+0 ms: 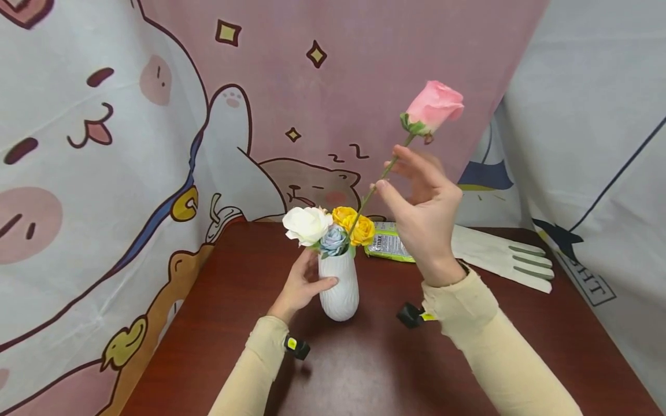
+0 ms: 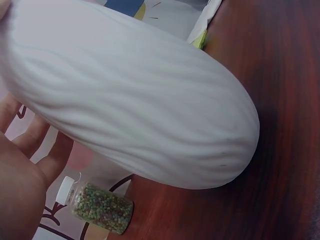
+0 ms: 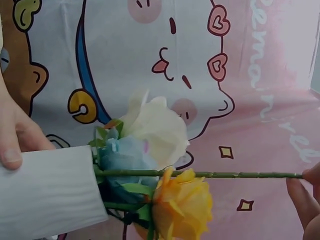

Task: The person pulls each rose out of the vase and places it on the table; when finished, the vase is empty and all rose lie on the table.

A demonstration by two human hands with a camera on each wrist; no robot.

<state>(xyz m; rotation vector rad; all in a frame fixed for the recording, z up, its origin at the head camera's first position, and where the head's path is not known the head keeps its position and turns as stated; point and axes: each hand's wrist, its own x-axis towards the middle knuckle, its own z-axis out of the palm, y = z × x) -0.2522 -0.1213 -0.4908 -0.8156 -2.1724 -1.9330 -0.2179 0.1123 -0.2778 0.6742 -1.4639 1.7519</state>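
Note:
A white ribbed vase (image 1: 339, 292) stands on the table, and my left hand (image 1: 302, 287) holds it near the top, thumb across the front and fingers around the side. In its mouth are a white artificial rose (image 1: 307, 225), a light blue rose (image 1: 333, 239) and yellow roses (image 1: 362, 230). High on the right, my right hand (image 1: 426, 216) pinches the stem of a pink rose (image 1: 436, 107) between thumb and fingers. That stem (image 3: 225, 175) slants down past the yellow and blue blooms to the vase's mouth; its lower tip is hidden.
Behind the vase to the right lie a green packet (image 1: 387, 242) and a white glove (image 1: 502, 257). A clear bottle of green beads (image 2: 102, 207) with a white lid shows in the left wrist view. Printed cloth (image 1: 364, 86) hangs around the brown table (image 1: 218, 346).

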